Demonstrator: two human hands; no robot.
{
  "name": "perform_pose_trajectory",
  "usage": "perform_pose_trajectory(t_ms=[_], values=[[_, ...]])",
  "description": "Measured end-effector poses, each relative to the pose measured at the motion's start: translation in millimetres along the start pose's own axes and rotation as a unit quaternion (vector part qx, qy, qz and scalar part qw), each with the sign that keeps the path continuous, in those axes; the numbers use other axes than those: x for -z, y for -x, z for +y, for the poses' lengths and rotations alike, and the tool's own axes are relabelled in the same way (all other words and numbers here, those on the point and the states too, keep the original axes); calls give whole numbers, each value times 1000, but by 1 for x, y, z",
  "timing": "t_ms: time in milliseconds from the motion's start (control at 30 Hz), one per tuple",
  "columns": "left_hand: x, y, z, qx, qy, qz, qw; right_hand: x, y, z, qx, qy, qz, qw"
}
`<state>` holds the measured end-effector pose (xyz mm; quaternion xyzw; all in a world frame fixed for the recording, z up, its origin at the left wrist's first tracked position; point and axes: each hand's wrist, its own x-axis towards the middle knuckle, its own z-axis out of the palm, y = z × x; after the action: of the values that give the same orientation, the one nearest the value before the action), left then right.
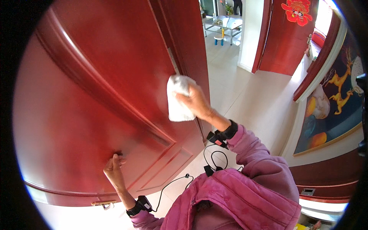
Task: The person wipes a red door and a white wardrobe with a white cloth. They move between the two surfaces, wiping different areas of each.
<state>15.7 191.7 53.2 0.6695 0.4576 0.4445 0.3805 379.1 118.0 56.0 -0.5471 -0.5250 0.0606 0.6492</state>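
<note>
A red panelled door (pixel 120 72) fills the left and middle of the view, with a metal hinge near its edge beside the frame. My right hand (pixel 191 99) is shut on a white cloth (pixel 179 110), which lies against the door close to that hinged edge; the hand is slightly blurred. Lower left, my left hand (pixel 115 165) is near the door's face with its fingers curled; whether it touches the surface or holds anything small cannot be told. The door's brass-coloured handle (pixel 103 203) shows at the bottom left, below my left hand.
Black cables (pixel 220 161) run from wrist-worn devices near my body. Right of the door are a tiled floor (pixel 230 80), another red door (pixel 289 40) and a framed deer picture (pixel 333 95). Farther back stand a glass-topped table (pixel 227 22), a small stool (pixel 218 38) and a person (pixel 237 7).
</note>
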Motion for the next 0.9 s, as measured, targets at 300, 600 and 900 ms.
perform_pose_trajectory(t_ms=[300,600,900], values=[[-72,-18,49,-93,60,-55,992,-7,61,59,-8,184,-101,978],[-95,-34,63,-65,3,10,998,8,66,78,-69,131,-213,966],[-94,-24,55,-49,-16,18,998,20,-3,-3,45,4,-91,995]])
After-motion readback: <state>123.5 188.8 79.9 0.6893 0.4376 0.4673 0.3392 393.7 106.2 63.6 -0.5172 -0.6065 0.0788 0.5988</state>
